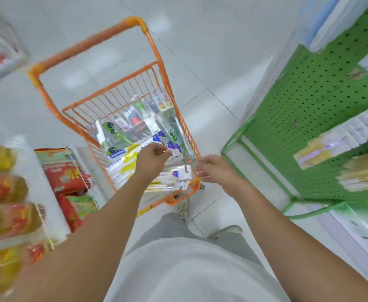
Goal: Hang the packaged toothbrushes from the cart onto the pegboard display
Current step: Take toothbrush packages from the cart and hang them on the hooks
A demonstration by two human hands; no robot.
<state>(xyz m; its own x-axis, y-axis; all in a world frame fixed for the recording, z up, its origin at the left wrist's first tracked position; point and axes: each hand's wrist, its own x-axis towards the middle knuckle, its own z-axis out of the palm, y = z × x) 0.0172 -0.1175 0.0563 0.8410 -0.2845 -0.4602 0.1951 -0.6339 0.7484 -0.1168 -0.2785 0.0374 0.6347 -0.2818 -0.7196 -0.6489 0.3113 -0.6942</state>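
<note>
An orange wire cart [113,99] stands on the floor in front of me, holding several packaged toothbrushes [122,131] in clear and white-yellow packs. My left hand [151,159] reaches into the cart's near end and pinches the top of a white-carded toothbrush package [175,152]. At the cart's near right corner, the curled fingertips of my right hand [214,170] are against another package's hang tab [186,170]; motion blur hides whether they grip it. The green pegboard display [313,101] stands to the right, with some packages hanging on it.
On the left, a shelf holds red and green bags [67,177] and yellow bottles [2,192]. My legs and shoes [226,231] are just behind the cart on the tiled floor. The green base frame of the pegboard [255,164] sits close to the cart's right side.
</note>
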